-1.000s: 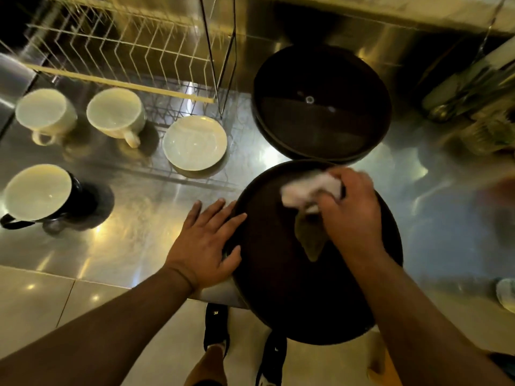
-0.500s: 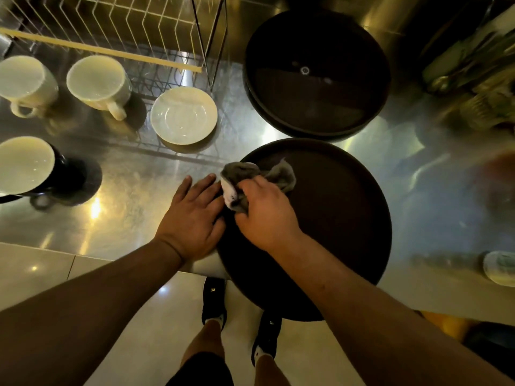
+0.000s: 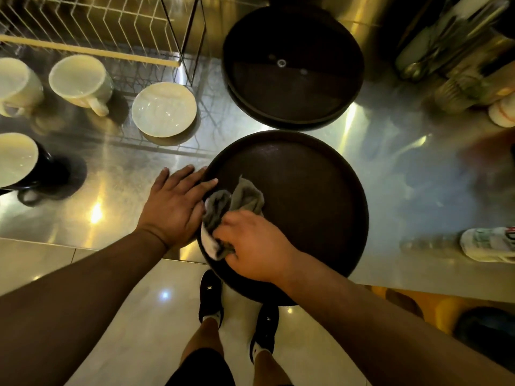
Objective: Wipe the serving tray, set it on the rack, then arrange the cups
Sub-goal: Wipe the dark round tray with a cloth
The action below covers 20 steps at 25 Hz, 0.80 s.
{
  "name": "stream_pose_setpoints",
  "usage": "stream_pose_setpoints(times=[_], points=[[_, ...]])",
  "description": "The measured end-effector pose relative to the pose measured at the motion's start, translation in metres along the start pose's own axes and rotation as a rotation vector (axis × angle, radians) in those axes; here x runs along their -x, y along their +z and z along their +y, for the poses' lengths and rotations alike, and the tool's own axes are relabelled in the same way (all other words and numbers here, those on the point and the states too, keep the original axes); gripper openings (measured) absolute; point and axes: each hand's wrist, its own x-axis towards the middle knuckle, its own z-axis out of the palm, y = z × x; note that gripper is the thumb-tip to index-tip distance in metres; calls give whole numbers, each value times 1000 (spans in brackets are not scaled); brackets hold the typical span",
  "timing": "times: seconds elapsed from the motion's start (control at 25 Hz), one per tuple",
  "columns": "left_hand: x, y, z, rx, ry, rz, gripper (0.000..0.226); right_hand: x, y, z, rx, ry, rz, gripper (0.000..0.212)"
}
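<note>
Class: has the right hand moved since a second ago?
Yes. The right hand, gripping the cloth, went from the far middle of the tray to its near left edge.

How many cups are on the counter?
3. One cream cup at the left edge, a second cream cup right of it by the rack, a black cup nearer, cut off. Others may be off-frame.

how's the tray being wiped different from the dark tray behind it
The near tray hangs over the counter edge; the far tray sits fully on it. The near tray has the cloth on it, gripped by the right hand, with the left hand resting on its rim; the far tray is untouched. The far tray seems stacked on another; the near tray lies alone. Both are round, dark, rimmed.
</note>
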Motion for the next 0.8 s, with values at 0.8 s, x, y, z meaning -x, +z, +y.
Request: stream_pose_setpoints(times=[0.8], points=[[3,-8,8,57,-74,-35,59,133,-58,81,-129,446,-22,18]])
